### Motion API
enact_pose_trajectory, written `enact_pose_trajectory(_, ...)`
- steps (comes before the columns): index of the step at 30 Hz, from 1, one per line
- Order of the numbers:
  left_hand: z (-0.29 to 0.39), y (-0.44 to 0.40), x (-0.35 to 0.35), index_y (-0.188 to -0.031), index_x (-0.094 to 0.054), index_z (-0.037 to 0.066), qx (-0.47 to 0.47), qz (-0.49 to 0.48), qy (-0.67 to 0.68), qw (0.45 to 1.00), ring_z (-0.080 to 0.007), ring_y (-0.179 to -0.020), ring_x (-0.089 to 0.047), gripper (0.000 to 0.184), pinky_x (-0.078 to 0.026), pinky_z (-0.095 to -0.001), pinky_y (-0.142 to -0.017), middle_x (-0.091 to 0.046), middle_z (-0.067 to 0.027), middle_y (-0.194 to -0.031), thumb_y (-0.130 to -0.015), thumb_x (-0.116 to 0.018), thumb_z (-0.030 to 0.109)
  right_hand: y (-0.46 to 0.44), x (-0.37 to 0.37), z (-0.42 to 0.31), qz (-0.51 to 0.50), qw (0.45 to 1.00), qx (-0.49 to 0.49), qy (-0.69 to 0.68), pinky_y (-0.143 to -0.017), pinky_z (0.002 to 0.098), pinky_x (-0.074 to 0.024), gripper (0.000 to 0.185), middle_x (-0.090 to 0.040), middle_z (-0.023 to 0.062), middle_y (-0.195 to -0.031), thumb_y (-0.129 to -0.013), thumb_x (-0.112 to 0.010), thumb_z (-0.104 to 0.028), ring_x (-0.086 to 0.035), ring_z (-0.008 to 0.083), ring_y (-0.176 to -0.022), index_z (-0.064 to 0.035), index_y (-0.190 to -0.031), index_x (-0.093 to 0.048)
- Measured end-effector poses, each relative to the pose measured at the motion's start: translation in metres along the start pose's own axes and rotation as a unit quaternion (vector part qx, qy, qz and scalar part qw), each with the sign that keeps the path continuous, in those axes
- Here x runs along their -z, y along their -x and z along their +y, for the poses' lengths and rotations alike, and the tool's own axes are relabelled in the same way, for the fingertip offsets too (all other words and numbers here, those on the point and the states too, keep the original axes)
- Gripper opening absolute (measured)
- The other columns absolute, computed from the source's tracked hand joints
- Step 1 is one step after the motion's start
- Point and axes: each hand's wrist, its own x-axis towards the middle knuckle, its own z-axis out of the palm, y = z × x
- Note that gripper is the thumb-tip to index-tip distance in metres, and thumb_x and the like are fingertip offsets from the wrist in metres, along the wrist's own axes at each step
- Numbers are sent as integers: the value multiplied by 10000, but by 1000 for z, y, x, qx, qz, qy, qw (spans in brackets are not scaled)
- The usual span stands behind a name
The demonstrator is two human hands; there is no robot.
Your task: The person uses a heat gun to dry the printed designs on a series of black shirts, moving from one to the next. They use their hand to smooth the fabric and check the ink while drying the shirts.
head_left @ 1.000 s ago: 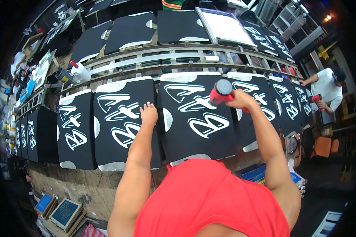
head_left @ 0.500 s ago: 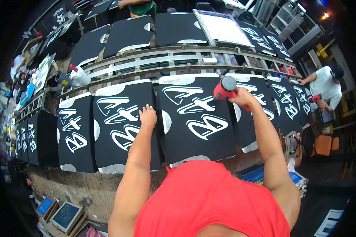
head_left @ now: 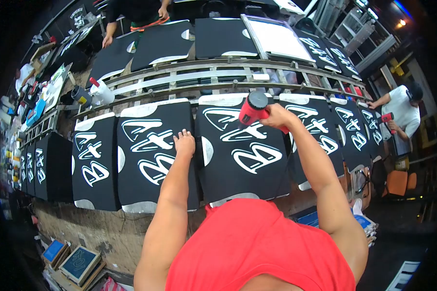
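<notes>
My right hand (head_left: pixel 278 118) grips the handle of a red heat gun (head_left: pixel 250 112) with a dark grey rear end. The gun points down over the upper part of a black printed fabric panel (head_left: pixel 242 179) bearing large white letters. My left hand (head_left: pixel 185 143) lies flat with fingers stretched on the neighbouring black panel (head_left: pixel 179 189), near its right edge and beside the white print. Silvery board edges show around both panels. Whether the gun's nozzle touches the fabric I cannot tell.
More printed panels (head_left: pixel 90 160) line the table on both sides. Behind runs a metal rail frame (head_left: pixel 179 77), then plain black panels (head_left: pixel 162 43) and a white screen frame (head_left: pixel 281 41). A co-worker (head_left: pixel 400 109) at right holds another red heat gun (head_left: pixel 387 117). Another person (head_left: pixel 138 12) stands across.
My right hand has swung the heat gun leftward across the panel. My left hand stays in place on the fabric. The person across has moved left, with both hands now showing.
</notes>
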Motion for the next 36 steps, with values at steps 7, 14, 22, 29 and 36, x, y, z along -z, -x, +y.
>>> enact_pose_trajectory(7,1,-1,-3,-1520,-424,9,-2,8,-4,1000,-342,-1501,-369,741,-315,-559,-1207,-351,-154,-1644,-874,-765,138,3,-6,-32,-80,996,22,-24,-784,419,-574,492,-748,217,-930,-763,-778,-288,-732,348,-826,24,-1134,-696)
enact_pose_trajectory(14,3,0,0,-1511,-435,12,3,9,-8,1000,-341,-1496,-373,864,-329,-556,-1199,-352,-150,-1643,-776,-866,150,10,-18,-75,-95,992,78,-40,-701,419,-570,422,-724,193,-819,-779,-769,-261,-708,299,-703,21,-1083,-692)
enact_pose_trajectory(22,2,1,5,-1566,-351,11,-11,-15,-13,1000,-342,-1508,-356,1058,-323,-557,-1208,-327,-154,-1656,-692,-931,148,35,-21,-47,-117,990,72,17,-862,453,-557,487,-732,249,-1002,-777,-757,-269,-712,404,-959,-10,-1178,-662)
enact_pose_trajectory(29,3,1,7,-1567,-351,13,-4,-21,-8,1000,-334,-1515,-346,1024,-309,-555,-1219,-315,-144,-1665,-716,-912,118,86,2,-15,-66,997,-1,37,-834,452,-556,452,-726,264,-970,-793,-770,-256,-705,430,-929,11,-1146,-677)
enact_pose_trajectory(36,4,4,7,-1556,-371,24,-2,-15,-2,1000,-328,-1506,-362,1014,-315,-554,-1215,-342,-130,-1654,-707,-917,114,105,6,16,-34,998,-50,28,-861,442,-559,518,-727,272,-1007,-797,-764,-333,-710,415,-980,53,-1130,-670)
